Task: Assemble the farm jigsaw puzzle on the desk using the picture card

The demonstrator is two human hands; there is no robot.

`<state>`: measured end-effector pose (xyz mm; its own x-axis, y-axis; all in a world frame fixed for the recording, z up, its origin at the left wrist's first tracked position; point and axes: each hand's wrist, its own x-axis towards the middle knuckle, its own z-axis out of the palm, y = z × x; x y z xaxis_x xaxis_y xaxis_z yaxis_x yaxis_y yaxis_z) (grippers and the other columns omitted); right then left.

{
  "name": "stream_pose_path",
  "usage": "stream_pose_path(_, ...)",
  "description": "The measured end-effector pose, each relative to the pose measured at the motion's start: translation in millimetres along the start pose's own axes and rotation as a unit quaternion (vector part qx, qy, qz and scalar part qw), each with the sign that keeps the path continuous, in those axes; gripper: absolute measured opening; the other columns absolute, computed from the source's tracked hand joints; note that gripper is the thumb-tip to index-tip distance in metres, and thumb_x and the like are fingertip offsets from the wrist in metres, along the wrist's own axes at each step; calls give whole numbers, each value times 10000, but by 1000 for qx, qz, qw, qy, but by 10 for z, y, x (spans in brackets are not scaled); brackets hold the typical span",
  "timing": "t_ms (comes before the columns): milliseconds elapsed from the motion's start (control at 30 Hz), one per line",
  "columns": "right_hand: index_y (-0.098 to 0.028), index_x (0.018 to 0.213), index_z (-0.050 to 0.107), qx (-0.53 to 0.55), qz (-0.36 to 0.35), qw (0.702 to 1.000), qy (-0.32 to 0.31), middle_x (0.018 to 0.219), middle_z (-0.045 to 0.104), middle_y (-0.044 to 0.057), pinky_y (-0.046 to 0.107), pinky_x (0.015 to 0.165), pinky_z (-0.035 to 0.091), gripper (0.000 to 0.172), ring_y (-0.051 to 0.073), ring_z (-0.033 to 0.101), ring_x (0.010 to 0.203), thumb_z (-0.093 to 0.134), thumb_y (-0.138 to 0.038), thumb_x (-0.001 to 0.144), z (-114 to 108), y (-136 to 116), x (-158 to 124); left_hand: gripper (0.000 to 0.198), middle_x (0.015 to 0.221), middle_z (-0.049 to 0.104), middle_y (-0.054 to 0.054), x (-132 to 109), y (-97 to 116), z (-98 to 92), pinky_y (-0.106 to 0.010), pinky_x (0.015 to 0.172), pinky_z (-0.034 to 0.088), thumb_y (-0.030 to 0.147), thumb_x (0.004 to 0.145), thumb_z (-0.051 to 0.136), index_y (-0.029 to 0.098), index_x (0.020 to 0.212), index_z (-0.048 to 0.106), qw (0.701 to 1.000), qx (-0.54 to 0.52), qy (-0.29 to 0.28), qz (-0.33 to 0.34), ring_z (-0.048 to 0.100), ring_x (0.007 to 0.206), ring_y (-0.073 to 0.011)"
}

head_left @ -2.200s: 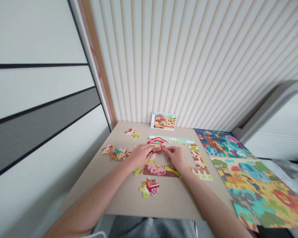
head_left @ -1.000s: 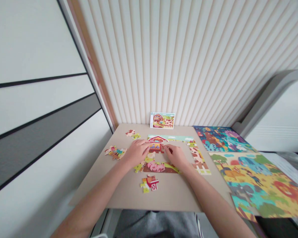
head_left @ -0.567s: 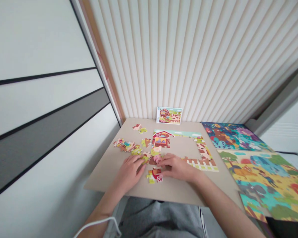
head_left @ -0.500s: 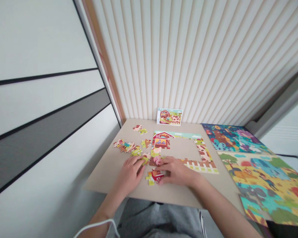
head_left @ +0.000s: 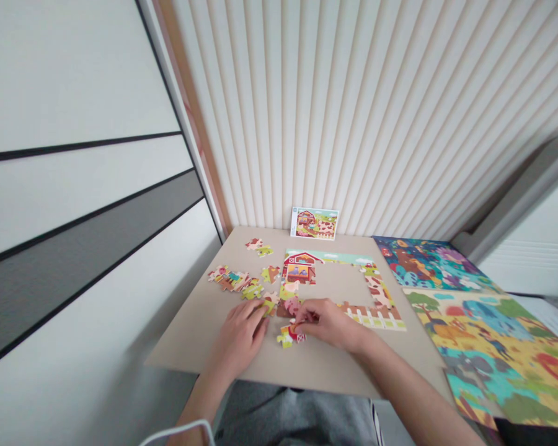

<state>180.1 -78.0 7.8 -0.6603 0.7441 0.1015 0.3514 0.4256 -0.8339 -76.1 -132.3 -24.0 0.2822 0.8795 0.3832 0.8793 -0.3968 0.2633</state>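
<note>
My right hand [head_left: 326,323] pinches a red and yellow-green puzzle piece [head_left: 286,337] near the table's front. Its fingertips cover part of that piece, and whether it is one piece or two joined I cannot tell. My left hand [head_left: 243,331] lies flat, fingers stretched out, the tips touching a green puzzle piece [head_left: 271,301]. Just beyond my hands is the partly joined farm puzzle [head_left: 300,272], its border together around a bare middle. Loose puzzle pieces [head_left: 236,280] lie in a cluster left of it.
A farm picture card [head_left: 315,223] leans on the pleated wall [head_left: 279,124] behind the table [head_left: 186,347]. Two more loose pieces [head_left: 259,246] lie at the back left. At the right are a dark blue puzzle [head_left: 434,263] and a safari puzzle [head_left: 502,347].
My right fingers have closed into a pinch on the red piece, which has turned slightly. My left hand stays by the loose pieces. The whole view has shifted a little.
</note>
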Motion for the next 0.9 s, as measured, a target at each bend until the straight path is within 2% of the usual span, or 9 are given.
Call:
stream_pose_path(67, -205, 1115, 669, 60, 19, 996, 67, 804, 651, -8, 248, 671, 473, 299, 141, 601, 722, 676, -396, 885, -63, 22, 26, 305, 1298, 611, -80, -5, 6, -11, -463, 1048, 475, 263, 989, 482, 240, 1262, 615, 1000, -1, -2, -1, 571, 1196, -255)
stream_pose_path(167, -244, 1490, 373, 144, 40, 968, 203, 860, 633, -16, 253, 628, 491, 681, 134, 612, 685, 638, -428, 890, -215, 75, 78, 301, 1295, 614, -73, -10, 7, -22, -455, 1043, 479, 261, 988, 484, 250, 1259, 615, 1000, -7, 0, 2, 572, 1195, -250)
stream_pose_path(233, -246, 1553, 253, 167, 58, 948, 263, 875, 635, -13, 258, 608, 500, 788, 137, 632, 668, 625, -431, 883, -331, 141, 103, 302, 1292, 615, -72, -11, 3, -22, -452, 1040, 482, 258, 989, 481, 256, 1261, 613, 1000, -9, 6, 5, 574, 1191, -247)
stream_pose_path(333, -204, 1499, 365, 164, 84, 934, 307, 805, 664, -6, 270, 626, 512, 729, 162, 669, 696, 633, -430, 860, -470, 283, 115, 303, 1280, 621, -72, -7, -4, -16, -448, 1030, 490, 259, 987, 483, 266, 1259, 614, 1000, -12, 16, 12, 581, 1179, -246)
stream_pose_path(467, -181, 1325, 504, 168, 134, 914, 344, 765, 721, 24, 264, 591, 501, 617, 193, 703, 707, 677, -490, 818, -553, 448, 119, 305, 1268, 627, -70, -5, -9, -13, -449, 1033, 489, 258, 982, 491, 268, 1260, 617, 1000, -16, 18, 15, 584, 1173, -246)
stream_pose_path(667, -210, 1051, 503, 161, 181, 892, 382, 761, 757, 57, 260, 547, 493, 556, 224, 725, 697, 740, -597, 729, -602, 572, 129, 309, 1280, 624, -72, -18, -8, -7, -450, 1039, 485, 259, 986, 487, 268, 1268, 614, 1000, -16, 20, 16, 577, 1185, -246)
stream_pose_path(800, -226, 980, 500, 139, 205, 889, 385, 771, 760, 53, 265, 550, 522, 463, 230, 737, 723, 768, -507, 727, -658, 664, 155, 318, 1291, 618, -69, -16, -14, 0, -453, 1051, 478, 261, 985, 487, 271, 1278, 612, 1000, -18, 17, 15, 576, 1188, -246)
stream_pose_path(900, -228, 917, 522, 168, 208, 891, 368, 806, 765, 69, 270, 537, 546, 394, 232, 742, 731, 793, -434, 717, -704, 705, 207, 321, 1299, 615, -67, -13, -22, 2, -459, 1053, 478, 262, 986, 484, 265, 1283, 608, 1000, -16, 7, 9, 571, 1195, -247)
